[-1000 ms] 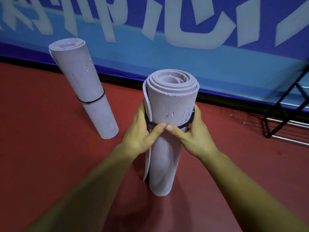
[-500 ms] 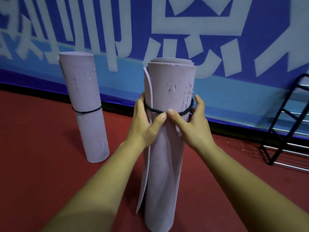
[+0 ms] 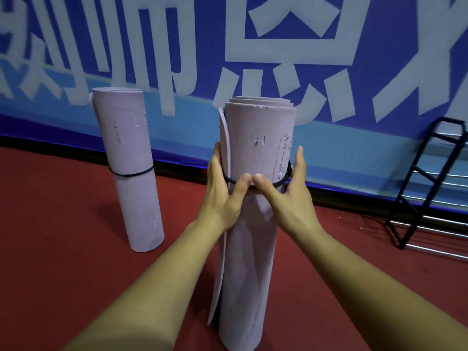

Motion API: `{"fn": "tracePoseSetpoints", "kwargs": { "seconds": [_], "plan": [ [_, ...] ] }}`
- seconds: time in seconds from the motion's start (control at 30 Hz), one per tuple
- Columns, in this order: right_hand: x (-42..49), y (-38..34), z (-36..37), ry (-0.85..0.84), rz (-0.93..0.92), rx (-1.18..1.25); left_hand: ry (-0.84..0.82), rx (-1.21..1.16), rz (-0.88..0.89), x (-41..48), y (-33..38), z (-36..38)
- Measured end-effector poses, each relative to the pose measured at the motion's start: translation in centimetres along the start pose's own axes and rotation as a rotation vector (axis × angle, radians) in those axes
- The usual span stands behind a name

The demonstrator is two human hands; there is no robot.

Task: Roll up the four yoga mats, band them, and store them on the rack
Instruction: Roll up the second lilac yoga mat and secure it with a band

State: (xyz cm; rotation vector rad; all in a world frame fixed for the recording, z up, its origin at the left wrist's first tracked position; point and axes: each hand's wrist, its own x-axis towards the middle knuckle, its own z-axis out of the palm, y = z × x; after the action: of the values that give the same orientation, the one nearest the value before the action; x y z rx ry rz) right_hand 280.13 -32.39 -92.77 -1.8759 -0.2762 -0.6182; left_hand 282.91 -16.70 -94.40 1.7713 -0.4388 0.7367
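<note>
Behind the lilac foam yoga mat that you hold, rolled into a tall tube, the big blue banner wall with pale letters fills the background. The dark red floor lies under the mat. To the right of this mat, well apart, stands the black metal rack with silver bars; only a part of it shows. To the left of the mat, and a little farther from you, a second lilac rolled mat stands upright with its own black band around it.

The mat you hold stands on its end directly in front of you, with its long axis vertical. Its loose outer edge runs down the left side. Your left hand and right hand clasp it from the two sides, with the fingers going behind and the thumbs meeting at the front. Under the thumbs a thin black elastic band circles the mat in its upper half.

I judge that the banding of this mat is nearly finished. The rack lies to the right of the mat, so your right hand is the nearer one. The vertical tube will probably need tipping to lie across the bars.
</note>
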Motion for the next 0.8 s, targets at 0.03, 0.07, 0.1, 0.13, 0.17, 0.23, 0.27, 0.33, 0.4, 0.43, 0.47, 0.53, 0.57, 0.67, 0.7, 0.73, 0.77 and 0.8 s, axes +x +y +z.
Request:
{"fn": "tracePoseSetpoints", "kwargs": {
  "seconds": [0.03,0.07,0.1,0.13,0.17,0.23,0.27,0.33,0.4,0.43,0.47,0.53,0.57,0.67,0.7,0.73,0.77,0.8],
  "plan": [
    [0.0,-0.1,0.1,0.003,-0.014,-0.018,-0.007,-0.005,-0.004,0.0,-0.1,0.1],
    [-0.1,0.0,0.1,0.004,-0.02,-0.033,-0.018,0.006,-0.021,-0.3,-0.4,0.1],
    [-0.4,0.3,0.1,0.003,-0.022,-0.038,-0.033,0.025,-0.045,-0.8,-0.7,0.1],
    [-0.8,0.7,0.1,-0.006,-0.017,-0.033,-0.052,0.043,-0.068,-1.3,-1.0,0.0],
    [-1.1,1.1,0.1,-0.021,-0.011,-0.031,-0.074,0.051,-0.084,-1.6,-1.3,-0.2],
    [-1.6,1.5,0.1,-0.033,0.004,-0.016,-0.095,0.044,-0.084,-1.8,-1.7,-0.4],
    [-1.6,1.5,0.2,-0.026,0.021,0.004,-0.093,0.031,-0.072,-1.7,-1.7,-0.4],
    [-1.7,1.4,0.4,-0.015,0.056,0.06,-0.081,-0.026,-0.056,-1.7,-1.3,0.0],
    [-2.0,1.5,0.7,-0.022,0.075,0.097,-0.059,-0.108,-0.06,-2.3,-1.1,0.3],
    [-2.3,1.6,0.7,-0.032,0.079,0.113,-0.049,-0.131,-0.07,-2.7,-1.3,0.4],
    [-2.6,1.8,0.8,-0.047,0.079,0.128,-0.042,-0.142,-0.086,-3.0,-1.4,0.4],
    [-2.9,2.0,1.0,-0.075,0.077,0.145,-0.035,-0.152,-0.108,-3.1,-1.7,0.4],
    [-3.0,2.1,1.2,-0.078,0.076,0.144,-0.029,-0.156,-0.111,-3.1,-1.7,0.4],
    [-2.9,1.9,1.6,-0.051,0.067,0.129,-0.009,-0.123,-0.118,-2.9,-1.8,0.6],
    [-2.9,1.8,1.7,-0.04,0.062,0.122,-0.009,-0.11,-0.114,-2.9,-1.8,0.6],
    [-2.8,1.8,1.7,-0.029,0.059,0.116,-0.014,-0.097,-0.109,-3.0,-1.9,0.6],
    [-2.8,1.9,1.7,-0.017,0.056,0.108,-0.022,-0.082,-0.104,-3.0,-1.9,0.6],
    [-2.8,1.9,1.8,-0.005,0.051,0.096,-0.032,-0.067,-0.099,-3.0,-1.9,0.6]
  ]
}}
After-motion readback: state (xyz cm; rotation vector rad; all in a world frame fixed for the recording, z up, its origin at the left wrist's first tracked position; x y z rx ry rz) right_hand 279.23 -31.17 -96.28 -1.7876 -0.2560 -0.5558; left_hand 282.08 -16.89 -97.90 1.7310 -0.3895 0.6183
